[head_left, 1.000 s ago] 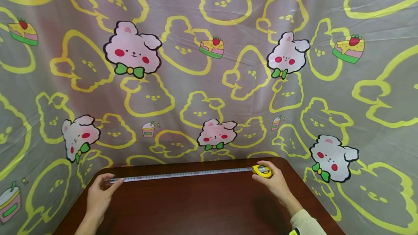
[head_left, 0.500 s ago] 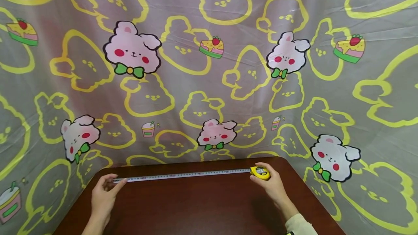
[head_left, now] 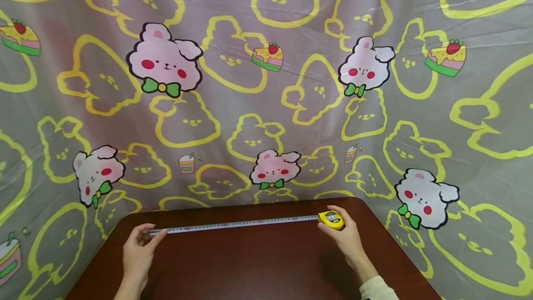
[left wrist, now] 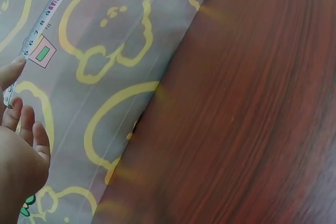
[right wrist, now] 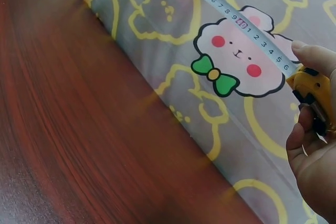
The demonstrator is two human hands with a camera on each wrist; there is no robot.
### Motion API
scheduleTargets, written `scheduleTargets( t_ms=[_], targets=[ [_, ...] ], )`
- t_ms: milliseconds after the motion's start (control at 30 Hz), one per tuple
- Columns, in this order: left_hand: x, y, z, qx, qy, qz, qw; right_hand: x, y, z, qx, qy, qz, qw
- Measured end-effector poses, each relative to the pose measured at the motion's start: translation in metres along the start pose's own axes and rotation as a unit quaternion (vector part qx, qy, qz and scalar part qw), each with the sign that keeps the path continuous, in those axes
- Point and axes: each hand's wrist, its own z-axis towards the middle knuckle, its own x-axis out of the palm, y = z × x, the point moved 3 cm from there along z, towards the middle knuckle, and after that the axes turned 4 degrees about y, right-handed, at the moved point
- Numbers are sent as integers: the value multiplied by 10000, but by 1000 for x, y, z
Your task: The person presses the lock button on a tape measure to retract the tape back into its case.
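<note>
A yellow tape measure [head_left: 331, 220] sits in my right hand [head_left: 347, 235], gripped between thumb and fingers. Its white blade [head_left: 233, 224] runs out to the left, drawn straight above the table. At the far end my left hand [head_left: 139, 249] pinches the blade between thumb and fingers. The left wrist view shows the blade [left wrist: 39, 29] rising away from the left thumb [left wrist: 11, 73]. In the right wrist view the blade [right wrist: 252, 32] enters the yellow case [right wrist: 312, 90], partly covered by the right hand [right wrist: 315, 171].
Below the hands lies a dark red-brown wooden table [head_left: 250, 263] with rounded far corners. A grey curtain [head_left: 233, 101] printed with yellow outlines and white rabbits hangs behind the table and along both sides.
My left hand has shifted right, nearer the case, and the stretch of blade between the hands is shorter. The right hand has moved slightly left. The head view has tilted a little.
</note>
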Motion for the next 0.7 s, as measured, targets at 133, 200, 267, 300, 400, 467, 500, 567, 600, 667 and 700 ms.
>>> scheduleTargets(
  t_ms=[133, 200, 267, 300, 400, 467, 500, 567, 600, 667, 700],
  targets=[
    [5, 4, -2, 24, -56, -353, 9994, 0, -2, -1, 37, -73, -5, 10000],
    [8, 5, -4, 44, -78, -517, 9986, -1, -3, -2, 71, -135, -5, 9999],
    [11, 7, -5, 92, -90, -603, 9981, -3, -3, -3, 122, -207, 26, 9997],
    [14, 7, -5, 107, -95, -638, 9979, -4, -3, -3, 136, -240, 60, 9996],
    [18, 7, -6, 159, -132, -694, 9974, -5, -4, -5, 177, -318, 118, 9993],
    [21, 8, -8, 155, -161, -636, 9977, -3, -4, -6, 194, -332, 133, 9992],
    [22, 8, -8, 146, -174, -619, 9978, -3, -5, -7, 201, -330, 148, 9991],
    [23, 9, -10, 152, -209, -516, 9983, 0, -6, -8, 231, -304, 170, 9991],
    [23, 9, -10, 158, -217, -495, 9984, 1, -7, -8, 233, -288, 186, 9991],
    [23, 9, -11, 229, -243, -451, 9984, 3, -8, -8, 208, -256, 232, 9992],
    [23, 9, -11, 269, -266, -448, 9983, 3, -8, -8, 200, -239, 254, 9992]
  ],
)
